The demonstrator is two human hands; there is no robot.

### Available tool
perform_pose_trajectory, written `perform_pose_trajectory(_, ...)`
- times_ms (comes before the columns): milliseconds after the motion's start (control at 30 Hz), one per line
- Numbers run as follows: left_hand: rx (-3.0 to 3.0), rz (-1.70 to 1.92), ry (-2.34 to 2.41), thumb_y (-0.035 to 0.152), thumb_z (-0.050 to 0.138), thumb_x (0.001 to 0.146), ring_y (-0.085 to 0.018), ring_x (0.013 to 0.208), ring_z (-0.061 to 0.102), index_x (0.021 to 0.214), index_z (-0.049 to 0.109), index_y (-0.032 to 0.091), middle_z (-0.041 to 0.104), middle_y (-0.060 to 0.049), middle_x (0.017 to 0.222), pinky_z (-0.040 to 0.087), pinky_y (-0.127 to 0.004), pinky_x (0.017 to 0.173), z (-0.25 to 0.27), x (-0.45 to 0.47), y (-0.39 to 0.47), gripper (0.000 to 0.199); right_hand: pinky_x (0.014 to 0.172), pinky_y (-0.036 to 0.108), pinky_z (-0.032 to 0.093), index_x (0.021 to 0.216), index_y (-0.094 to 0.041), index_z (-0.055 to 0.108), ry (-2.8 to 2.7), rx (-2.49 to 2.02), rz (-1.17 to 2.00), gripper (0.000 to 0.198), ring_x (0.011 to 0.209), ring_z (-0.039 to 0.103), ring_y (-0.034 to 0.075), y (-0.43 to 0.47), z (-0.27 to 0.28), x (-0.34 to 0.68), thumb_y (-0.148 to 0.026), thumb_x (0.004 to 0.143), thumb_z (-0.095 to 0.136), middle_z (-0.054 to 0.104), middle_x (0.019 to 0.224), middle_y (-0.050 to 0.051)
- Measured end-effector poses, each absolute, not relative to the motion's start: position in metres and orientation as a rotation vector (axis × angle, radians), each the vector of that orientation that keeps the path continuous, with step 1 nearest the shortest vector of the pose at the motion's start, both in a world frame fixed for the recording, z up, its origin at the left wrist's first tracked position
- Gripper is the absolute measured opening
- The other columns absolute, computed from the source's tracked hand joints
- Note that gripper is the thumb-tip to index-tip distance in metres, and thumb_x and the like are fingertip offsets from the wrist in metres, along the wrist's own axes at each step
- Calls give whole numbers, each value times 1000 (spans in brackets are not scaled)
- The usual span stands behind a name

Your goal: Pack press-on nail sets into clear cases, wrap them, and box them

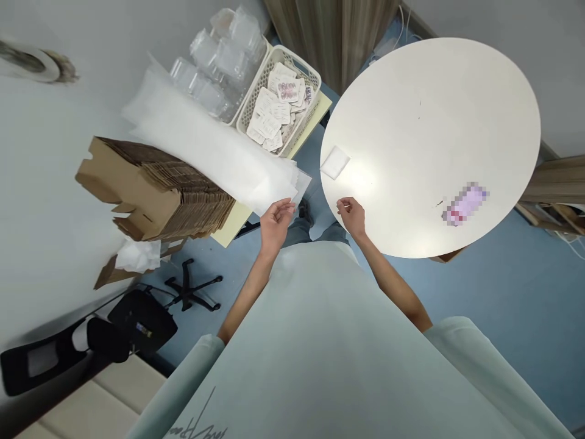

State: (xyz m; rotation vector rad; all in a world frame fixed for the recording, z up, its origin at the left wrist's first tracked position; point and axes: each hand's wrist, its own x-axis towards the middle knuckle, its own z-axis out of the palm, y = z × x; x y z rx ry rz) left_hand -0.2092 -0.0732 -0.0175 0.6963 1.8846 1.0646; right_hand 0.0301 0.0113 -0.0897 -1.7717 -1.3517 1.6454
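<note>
My left hand (275, 225) is beside the near end of a stack of thin white translucent sheets (228, 158). Its fingers are slightly bent and apart, with nothing visible in them; whether the fingertips touch the sheets I cannot tell. Over the left edge of the round white table (439, 134), my right hand (353, 217) has its fingers curled in, and nothing shows in them. A small flat white packet (335, 162) lies on the tabletop just beyond that hand.
A white basket (295, 143) holds blister cards (269, 116). Clear plastic boxes (219, 58) fill another basket. Folded brown cardboard boxes (159, 195) stand in a row at left. A blurred purple item (466, 204) lies on the table. An office chair (141, 317) stands lower left.
</note>
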Motion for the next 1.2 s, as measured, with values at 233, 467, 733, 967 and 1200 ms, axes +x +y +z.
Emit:
perform_pose_trajectory(233, 674, 1181, 1885, 63, 87, 90, -28, 106, 87, 124, 81, 21, 88, -14, 119, 72, -52, 109, -1, -251, -91, 54, 94, 44, 64, 105, -26, 73, -1300, -1701, 1539, 42, 91, 80, 25, -5, -47, 8, -66, 99, 63, 84, 104, 7)
perform_pose_trajectory(467, 974, 1205, 2008, 57, 78, 99, -32, 125, 83, 128, 80, 21, 85, -16, 132, 66, -53, 120, 17, -362, -125, 46, 95, 46, 67, 103, -25, 73, -1328, -1650, 1396, 45, 87, 79, 24, -36, -5, -40, -69, 97, 70, 83, 101, 8)
perform_pose_trajectory(733, 1093, 906, 2456, 50, 85, 94, -45, 144, 70, 122, 78, 23, 80, -18, 138, 49, -72, 134, -5, -528, -185, 39, 97, 46, 69, 107, -25, 73, -1513, -1553, 1369, 52, 94, 81, 26, -74, 31, -138, -76, 100, 69, 83, 106, 10)
perform_pose_trajectory(967, 1115, 981, 2223, 46, 88, 86, -45, 134, 74, 109, 79, 28, 83, -16, 127, 51, -71, 131, -38, -559, -194, 30, 97, 42, 67, 108, -25, 75, -1744, -1457, 1417, 40, 95, 82, 25, -95, 60, -212, -64, 105, 66, 85, 108, 8)
perform_pose_trajectory(1200, 1075, 1097, 2173, 40, 83, 88, -43, 136, 72, 107, 80, 28, 83, -14, 123, 51, -66, 133, -48, -558, -195, 22, 94, 40, 65, 109, -25, 76, -2012, -1380, 1377, 45, 95, 81, 24, -98, 68, -246, -66, 110, 59, 85, 108, 7)
